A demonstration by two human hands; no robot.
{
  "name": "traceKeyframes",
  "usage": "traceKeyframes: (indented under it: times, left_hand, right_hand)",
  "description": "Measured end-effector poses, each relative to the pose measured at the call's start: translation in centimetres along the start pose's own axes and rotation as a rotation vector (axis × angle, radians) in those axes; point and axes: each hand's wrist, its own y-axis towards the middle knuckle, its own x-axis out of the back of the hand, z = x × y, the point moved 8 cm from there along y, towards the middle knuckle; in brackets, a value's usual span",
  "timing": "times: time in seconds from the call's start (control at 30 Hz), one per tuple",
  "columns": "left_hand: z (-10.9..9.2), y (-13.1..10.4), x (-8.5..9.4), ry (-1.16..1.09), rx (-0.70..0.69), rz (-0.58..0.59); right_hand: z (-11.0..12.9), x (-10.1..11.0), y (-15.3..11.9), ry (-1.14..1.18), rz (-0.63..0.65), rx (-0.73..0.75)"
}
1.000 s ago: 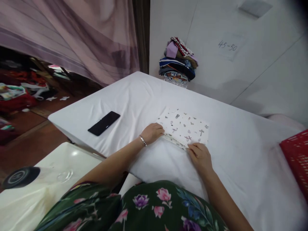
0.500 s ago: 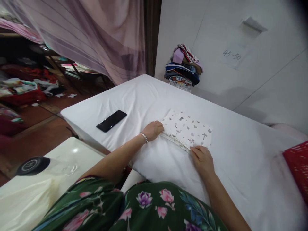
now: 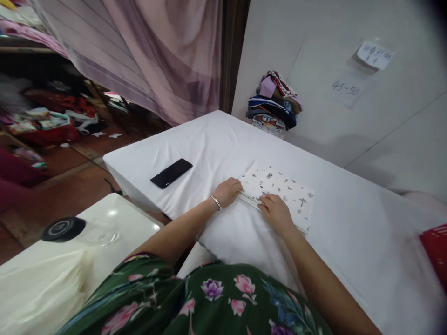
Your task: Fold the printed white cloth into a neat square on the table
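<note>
A folded white cloth (image 3: 291, 188) with small grey and lilac prints lies flat on the white-covered table (image 3: 349, 223). My left hand (image 3: 228, 191), with a bracelet at the wrist, pinches the near left corner of the cloth. Along the same near edge, close to the left one, my right hand (image 3: 277, 214) has its fingers closed over the folded layers. The thumb side of each hand is partly hidden. Beyond my left hand, a black phone (image 3: 171, 173) rests on the table.
A stack of folded clothes (image 3: 272, 104) stands at the far edge by the wall. A red plastic basket (image 3: 435, 253) is at the right. On a lower white surface at left are a clear jar with a black lid (image 3: 63, 229) and cream fabric (image 3: 45, 284). A pinkish curtain (image 3: 181, 60) hangs behind.
My right hand has slid left along the near edge of the cloth, from its near right part toward my left hand. My left hand stays at the corner. The view has shifted slightly.
</note>
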Motion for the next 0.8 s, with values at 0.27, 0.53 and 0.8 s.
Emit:
traceKeyframes:
  times: [0.27, 0.53, 0.8]
  left_hand:
    - [4.9, -2.3, -1.0, -0.273, 0.494, 0.036]
    - [4.4, -2.2, -0.9, -0.221, 0.636, 0.026]
    - [4.3, -2.4, -0.6, -0.200, 0.601, 0.050]
  right_hand:
    - [-0.6, -0.3, -0.6, 0.078, -0.056, -0.058]
    - [1.4, -0.8, 1.3, 0.030, -0.083, 0.046]
    - [1.4, -1.3, 1.3, 0.056, -0.075, 0.025]
